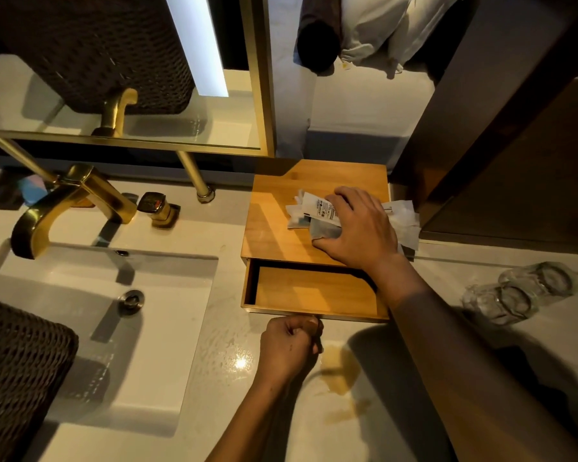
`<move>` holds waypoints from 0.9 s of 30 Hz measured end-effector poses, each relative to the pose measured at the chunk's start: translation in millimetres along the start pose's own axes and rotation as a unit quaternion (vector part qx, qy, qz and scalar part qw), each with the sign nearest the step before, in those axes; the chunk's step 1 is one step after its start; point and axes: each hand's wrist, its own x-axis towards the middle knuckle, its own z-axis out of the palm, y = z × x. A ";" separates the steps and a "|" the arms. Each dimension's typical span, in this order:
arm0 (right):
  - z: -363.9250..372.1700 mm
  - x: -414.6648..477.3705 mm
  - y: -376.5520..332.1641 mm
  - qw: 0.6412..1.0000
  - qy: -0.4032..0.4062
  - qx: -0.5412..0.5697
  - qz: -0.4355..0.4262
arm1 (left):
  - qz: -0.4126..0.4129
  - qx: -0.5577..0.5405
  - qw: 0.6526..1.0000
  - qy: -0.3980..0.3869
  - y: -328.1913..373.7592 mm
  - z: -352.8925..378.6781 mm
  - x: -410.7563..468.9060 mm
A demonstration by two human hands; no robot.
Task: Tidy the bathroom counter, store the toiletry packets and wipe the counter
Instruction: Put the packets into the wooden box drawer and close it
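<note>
A wooden box [274,208] stands on the white counter [227,328] right of the sink. Its drawer [314,291] is pulled out and looks empty. My left hand [289,346] is closed at the drawer's front edge, seemingly on its pull. Several white toiletry packets [317,210] lie in a pile on the box's top. My right hand [356,228] rests on that pile, fingers curled around the packets. More crumpled white packets [404,225] stick out to the right of the hand.
A white sink [90,328] with a gold faucet [67,201] lies to the left. A dark woven basket [17,378] sits at the lower left. Two clear glasses [518,291] lie on the counter at right. A brownish spill [339,371] marks the counter near my left hand. The gold-framed mirror [261,95] stands behind.
</note>
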 end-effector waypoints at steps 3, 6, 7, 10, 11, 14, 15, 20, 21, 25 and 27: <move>-0.5 0.2 -0.3 1.000 0.008 0.000 -0.005 | -0.004 0.006 1.000 -0.002 -1.2 -1.8 -7.1; -0.4 -0.1 -0.5 1.000 0.017 -0.007 -0.009 | -0.007 0.008 1.000 -0.008 -2.4 -3.1 -12.6; -0.6 -0.2 -0.1 1.000 0.022 -0.009 -0.009 | -0.007 0.008 1.000 -0.009 -2.0 -3.5 -15.2; -0.6 -0.8 0.5 0.999 0.029 -0.020 -0.007 | -0.014 0.013 1.000 -0.001 -3.6 -2.9 -23.5; -0.4 -0.8 0.7 0.999 0.028 -0.022 -0.006 | -0.018 0.013 1.000 0.002 -4.4 -2.4 -25.7; -0.6 -0.6 0.1 0.999 0.024 -0.023 -0.001 | -0.024 0.032 0.999 0.004 -2.4 -2.4 -30.6; -0.6 -0.4 -0.2 0.999 0.023 -0.025 0.001 | -0.015 0.054 0.998 0.006 -1.6 -3.9 -31.8; 0.4 -3.2 -1.9 0.999 0.022 -0.030 0.017 | 0.190 0.317 0.925 0.084 -11.4 -32.6 -44.7; 0.9 -5.1 -3.0 0.999 0.024 -0.031 0.021 | 0.251 0.355 0.894 0.106 -17.9 -42.3 -46.3; -0.9 -11.9 -10.7 0.999 0.021 -0.007 0.048 | 0.326 0.454 0.820 0.121 -41.6 -72.7 -49.9; -4.2 -12.8 -15.4 0.998 -0.001 0.011 0.066 | 0.313 0.520 0.787 0.105 -48.5 -81.3 -48.7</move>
